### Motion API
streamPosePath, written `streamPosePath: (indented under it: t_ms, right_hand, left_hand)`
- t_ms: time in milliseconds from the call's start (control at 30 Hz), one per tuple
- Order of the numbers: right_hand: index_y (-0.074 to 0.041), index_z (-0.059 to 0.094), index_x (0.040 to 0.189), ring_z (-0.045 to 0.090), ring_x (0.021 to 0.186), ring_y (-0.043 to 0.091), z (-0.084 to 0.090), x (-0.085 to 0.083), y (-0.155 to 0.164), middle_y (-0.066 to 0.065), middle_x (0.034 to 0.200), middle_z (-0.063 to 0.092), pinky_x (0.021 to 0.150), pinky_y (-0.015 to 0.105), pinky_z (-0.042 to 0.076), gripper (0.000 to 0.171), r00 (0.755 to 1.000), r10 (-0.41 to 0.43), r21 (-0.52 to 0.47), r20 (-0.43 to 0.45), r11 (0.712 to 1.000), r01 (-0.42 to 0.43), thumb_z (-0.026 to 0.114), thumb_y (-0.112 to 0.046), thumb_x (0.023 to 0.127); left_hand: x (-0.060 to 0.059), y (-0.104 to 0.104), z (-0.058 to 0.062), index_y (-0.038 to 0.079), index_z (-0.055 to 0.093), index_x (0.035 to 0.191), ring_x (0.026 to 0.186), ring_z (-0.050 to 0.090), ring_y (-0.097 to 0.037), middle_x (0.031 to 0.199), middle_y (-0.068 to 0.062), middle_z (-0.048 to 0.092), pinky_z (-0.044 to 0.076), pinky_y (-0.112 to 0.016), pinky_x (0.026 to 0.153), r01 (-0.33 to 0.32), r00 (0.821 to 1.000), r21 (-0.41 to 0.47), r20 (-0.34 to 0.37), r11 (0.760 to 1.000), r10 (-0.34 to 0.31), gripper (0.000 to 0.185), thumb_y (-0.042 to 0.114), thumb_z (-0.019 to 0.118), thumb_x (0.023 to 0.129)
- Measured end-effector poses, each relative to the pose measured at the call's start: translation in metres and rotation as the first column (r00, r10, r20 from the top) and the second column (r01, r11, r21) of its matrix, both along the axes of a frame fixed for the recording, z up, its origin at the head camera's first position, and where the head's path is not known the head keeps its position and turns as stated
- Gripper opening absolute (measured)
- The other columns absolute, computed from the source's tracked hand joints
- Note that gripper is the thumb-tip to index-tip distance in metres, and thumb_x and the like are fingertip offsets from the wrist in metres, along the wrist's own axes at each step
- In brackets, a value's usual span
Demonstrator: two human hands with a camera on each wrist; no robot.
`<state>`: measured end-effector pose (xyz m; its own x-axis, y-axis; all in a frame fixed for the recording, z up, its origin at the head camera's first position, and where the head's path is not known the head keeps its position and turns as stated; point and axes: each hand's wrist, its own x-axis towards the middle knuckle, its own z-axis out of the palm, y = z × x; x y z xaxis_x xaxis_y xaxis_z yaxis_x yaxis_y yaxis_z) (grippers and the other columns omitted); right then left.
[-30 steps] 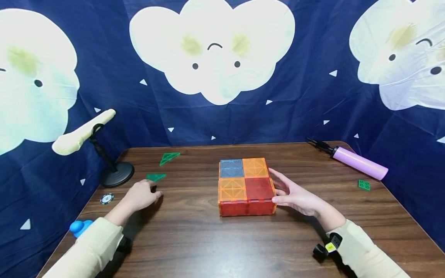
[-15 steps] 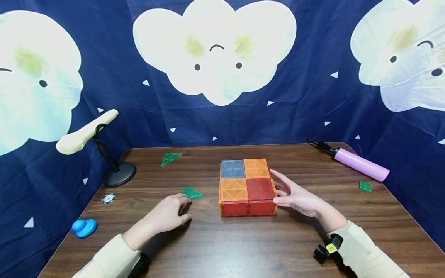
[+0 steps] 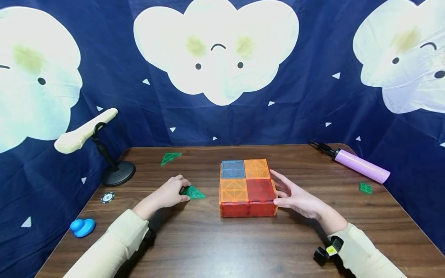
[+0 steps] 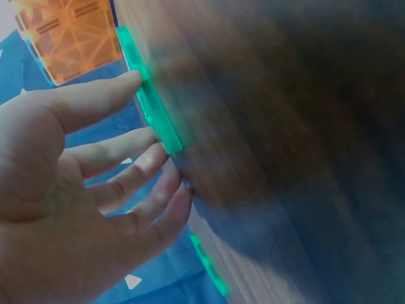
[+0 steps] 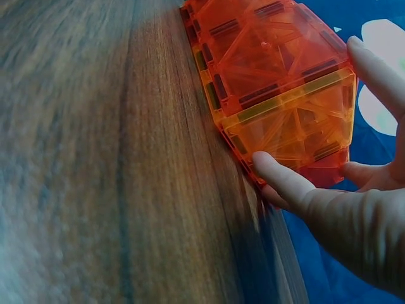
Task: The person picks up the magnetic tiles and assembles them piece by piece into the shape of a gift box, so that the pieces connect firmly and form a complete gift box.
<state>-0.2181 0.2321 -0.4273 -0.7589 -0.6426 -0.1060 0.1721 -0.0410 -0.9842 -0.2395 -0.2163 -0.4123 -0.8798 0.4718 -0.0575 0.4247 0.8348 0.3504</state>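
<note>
A low box of translucent magnetic tiles (image 3: pixel 233 190), orange, red and blue on top, sits mid-table. My right hand (image 3: pixel 300 199) rests against its right side, fingers extended; in the right wrist view the thumb (image 5: pixel 278 174) touches an orange side tile (image 5: pixel 297 130). Left of the box lies a green triangular magnetic tile (image 3: pixel 194 192). My left hand (image 3: pixel 169 192) has its edge between thumb and fingers. In the left wrist view the thumb (image 4: pixel 107 98) and index finger meet this green tile (image 4: pixel 152 95). A second green triangular tile (image 3: pixel 170 157) lies farther back.
On the left are a black stand (image 3: pixel 118 173) bearing a cream sleeve-like piece (image 3: pixel 87 132), a poker chip (image 3: pixel 107 197) and a blue duck-like toy (image 3: pixel 82 227). A purple hand pump (image 3: pixel 361 165) and a green toy brick (image 3: pixel 366 188) lie on the right.
My left hand has moved right, and the nearer green triangular tile has gone with it towards the box. The right hand stays against the box.
</note>
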Motion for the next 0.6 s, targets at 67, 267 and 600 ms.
streamPosePath:
  t_ms: [67, 267, 600]
  right_hand:
    - [-0.020, -0.001, 0.165, 0.030, 0.147, 0.039, 0.0001, -0.0007, 0.0008, 0.022, 0.166, 0.003, 0.102, 0.044, 0.048, 0.097, 1.000, -0.001, 0.004, -0.004, 1.000, 0.001, 0.067, -0.002, 0.098]
    - [-0.020, 0.001, 0.165, 0.032, 0.146, 0.038, -0.0003, -0.0014, 0.0008, 0.022, 0.167, 0.004, 0.102, 0.045, 0.049, 0.097, 1.000, -0.012, 0.004, -0.001, 1.000, 0.012, 0.067, -0.001, 0.097]
    - [-0.020, 0.000, 0.165, 0.030, 0.147, 0.039, 0.0013, -0.0008, -0.0002, 0.023, 0.166, 0.004, 0.102, 0.044, 0.049, 0.098, 1.000, -0.008, 0.005, 0.007, 1.000, 0.008, 0.068, -0.001, 0.096]
  left_hand:
    - [-0.0030, 0.0012, 0.0016, -0.004, 0.064, 0.129, 0.096, 0.051, -0.026, 0.106, -0.009, 0.057, 0.046, -0.046, 0.086, -0.001, 1.000, 0.028, 0.030, 1.000, 0.000, 0.046, 0.014, 0.080, 0.089]
    - [-0.0077, 0.0031, 0.0026, 0.000, 0.066, 0.125, 0.093, 0.052, -0.025, 0.103, -0.009, 0.055, 0.047, -0.045, 0.085, -0.005, 0.997, 0.092, 0.077, 0.996, -0.002, 0.043, 0.010, 0.081, 0.086]
    - [-0.0057, 0.0098, -0.0021, 0.007, 0.052, 0.114, 0.097, 0.064, -0.031, 0.103, -0.012, 0.065, 0.052, -0.049, 0.083, -0.052, 0.999, 0.176, -0.003, 0.983, 0.053, 0.041, -0.005, 0.078, 0.084]
